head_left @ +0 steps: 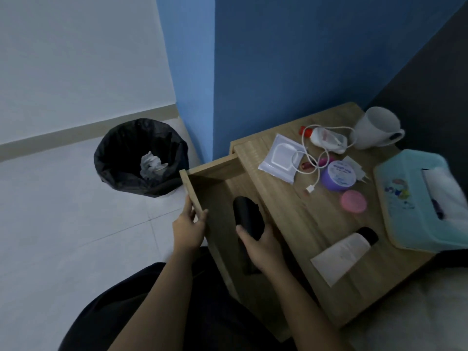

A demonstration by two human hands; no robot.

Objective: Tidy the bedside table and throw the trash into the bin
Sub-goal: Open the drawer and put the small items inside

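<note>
The wooden bedside table (298, 219) has its drawer (212, 188) pulled out. My left hand (188, 228) grips the drawer's front panel. My right hand (260, 245) holds a black pouch-like object (247, 215) inside the drawer. On the tabletop lie a wet-wipes pack (278, 158), a white cable (309, 158), a small white bottle with a red cap (326, 139), a purple jar (338, 174), a pink lid (353, 201) and a white tube with a black cap (344, 252). A bin with a black liner (140, 158) stands on the floor to the left, crumpled paper inside.
A white mug (377, 127) stands at the table's back right. A teal tissue box (423, 198) sits at the right edge. Blue walls close in behind the table. Light floor tiles (63, 224) stretch out to the left, and a bed edge shows at the lower right.
</note>
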